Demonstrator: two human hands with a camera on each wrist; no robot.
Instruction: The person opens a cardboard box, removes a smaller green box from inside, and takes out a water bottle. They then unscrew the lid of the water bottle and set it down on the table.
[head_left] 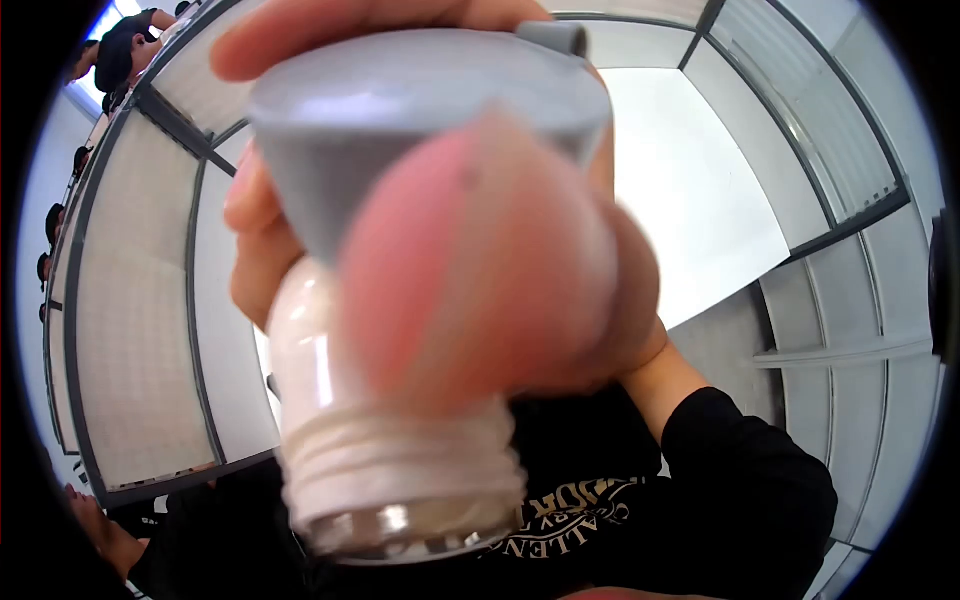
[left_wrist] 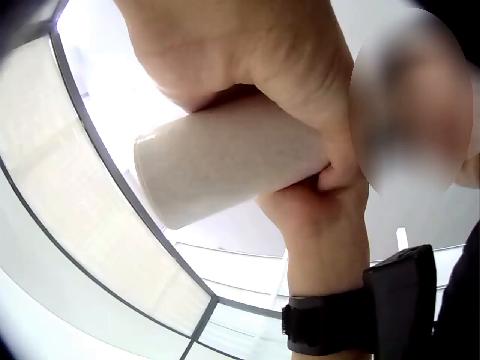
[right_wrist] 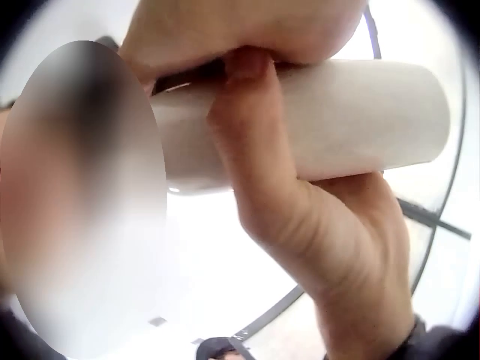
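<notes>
Close to the head camera is a white cylinder (head_left: 325, 350) with a ribbed lower part, a shiny metallic rim at its bottom end, and a wide grey top (head_left: 330, 110) with a small tab. Fingers (head_left: 255, 240) wrap its far side, and a blurred pink fingertip or hand covers its middle. The left hand (left_wrist: 247, 56) grips the smooth cylinder (left_wrist: 217, 161) from above in the left wrist view. Against the same cylinder (right_wrist: 360, 112) the right hand (right_wrist: 247, 34) presses in the right wrist view, its fingers curled round. Overlap partly hides which fingers belong to which hand.
Framed pale panels (head_left: 135, 300) stand at left, with several people in black caps beyond them. A white surface (head_left: 690, 190) lies behind the hands. Grey shelving (head_left: 830, 300) is at right. A black wristband (left_wrist: 330, 322) circles the other arm.
</notes>
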